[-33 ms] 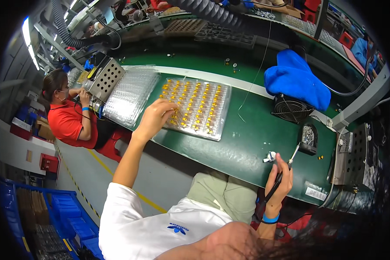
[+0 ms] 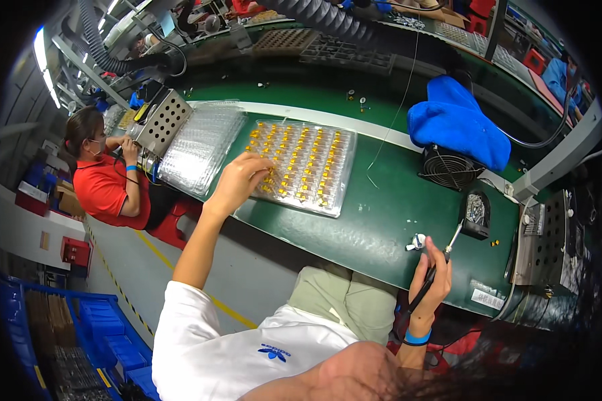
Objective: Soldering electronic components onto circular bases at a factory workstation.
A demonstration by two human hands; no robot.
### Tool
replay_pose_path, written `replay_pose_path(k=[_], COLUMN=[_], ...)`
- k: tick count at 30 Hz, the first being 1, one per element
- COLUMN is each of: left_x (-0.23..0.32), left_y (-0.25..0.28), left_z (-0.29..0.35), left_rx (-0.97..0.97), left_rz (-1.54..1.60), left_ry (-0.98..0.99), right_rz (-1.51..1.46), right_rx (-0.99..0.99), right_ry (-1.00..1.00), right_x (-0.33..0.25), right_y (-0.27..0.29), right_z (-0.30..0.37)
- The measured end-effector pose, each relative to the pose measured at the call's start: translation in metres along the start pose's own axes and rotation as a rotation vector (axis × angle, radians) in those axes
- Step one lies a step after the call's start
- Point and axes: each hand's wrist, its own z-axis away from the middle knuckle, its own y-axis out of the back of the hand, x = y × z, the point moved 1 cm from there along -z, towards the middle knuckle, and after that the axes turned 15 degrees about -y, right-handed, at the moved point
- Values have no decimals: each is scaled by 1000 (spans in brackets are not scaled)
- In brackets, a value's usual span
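Note:
A clear plastic tray (image 2: 346, 170) lies on the green bench, holding rows of small parts with yellow tops. My left hand (image 2: 236, 182) reaches over its left edge, thumb and fingers pinched together among those parts. What is between the fingertips is too small to make out. On the right, my right hand (image 2: 435, 281) grips a soldering iron (image 2: 427, 286) by its black handle, the metal tip pointing up and away. Just left of those fingers is a small white object (image 2: 418, 241) on the bench. A black holder (image 2: 475, 215) with silvery shavings inside stands beyond the tip.
Stacked clear trays (image 2: 204, 144) lie to the left, beside a perforated metal box (image 2: 165, 124). A black fan (image 2: 450, 167) with a blue cloth (image 2: 458, 123) over it stands at the back right. A co-worker in red (image 2: 110, 184) sits at the left. A thin wire (image 2: 396, 110) hangs down behind the tray.

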Motion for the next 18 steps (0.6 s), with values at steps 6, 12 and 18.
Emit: replay_pose_path(k=[6,12,18], left_x=[11,100,155], left_y=[-12,-71,-120], left_z=[-17,-68,-105], left_rx=[144,267,81], left_rz=[137,737,965], left_ry=[-12,-67,-242], right_rz=[0,-65,-112], right_rx=[6,28,43], right_ry=[-3,60,109], right_x=[5,-4,11], right_y=[5,10,16], right_z=[4,-2,9])
